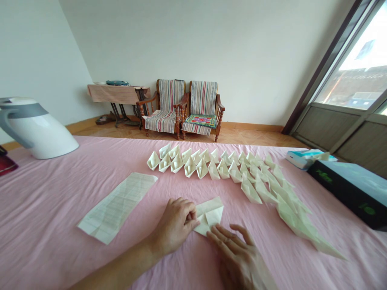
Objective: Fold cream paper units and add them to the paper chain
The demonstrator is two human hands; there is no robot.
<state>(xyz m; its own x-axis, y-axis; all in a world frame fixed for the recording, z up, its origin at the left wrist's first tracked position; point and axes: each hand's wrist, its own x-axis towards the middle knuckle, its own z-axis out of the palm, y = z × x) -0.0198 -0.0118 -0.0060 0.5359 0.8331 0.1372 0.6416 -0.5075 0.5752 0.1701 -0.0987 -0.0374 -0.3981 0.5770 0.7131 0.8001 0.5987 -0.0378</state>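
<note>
A small piece of folded pale paper [211, 211] lies on the pink cloth between my two hands. My left hand [177, 221] pinches its left edge, thumb against curled fingers. With fingers stretched out, my right hand [234, 251] presses flat on the paper's lower right corner. Beyond them stand rows of folded paper boats [190, 166], turning down the right side toward me in a slanting line. To the left of my hands rests a stack of lined paper sheets [117, 205], long and narrow, with crease marks on it.
The pink cloth [54, 193] is wrinkled. A white and grey jug [50, 131] stands at the left, near a dark red object [6, 163]. On the right are a black box [347, 189] and a tissue pack [302, 158]. Two wooden chairs [219, 105] stand by the wall.
</note>
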